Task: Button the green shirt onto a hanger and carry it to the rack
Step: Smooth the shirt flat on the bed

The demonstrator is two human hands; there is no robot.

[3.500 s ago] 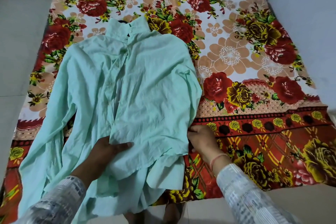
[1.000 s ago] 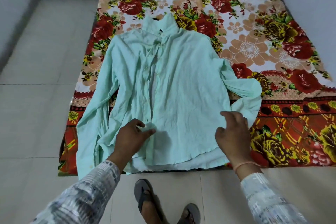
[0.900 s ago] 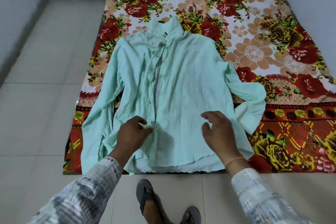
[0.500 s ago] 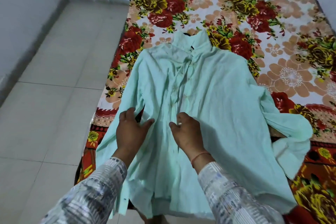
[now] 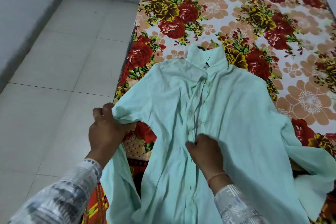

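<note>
While my right hand [image 5: 205, 152] stays at the button strip in the middle of the green shirt [image 5: 236, 114], fingers curled and pinching the cloth there as far as I can tell, my left hand [image 5: 106, 129] has gone out from the front to the near sleeve and now grips a bunch of it, lifted a little over the edge of the flowered bedsheet [image 5: 181, 14]. The shirt lies front up on this sheet, with its collar [image 5: 207, 60] away from me. The strip looks partly open, so I judge the buttoning is not finished; the sleeve is only being straightened. I see no rack
</note>
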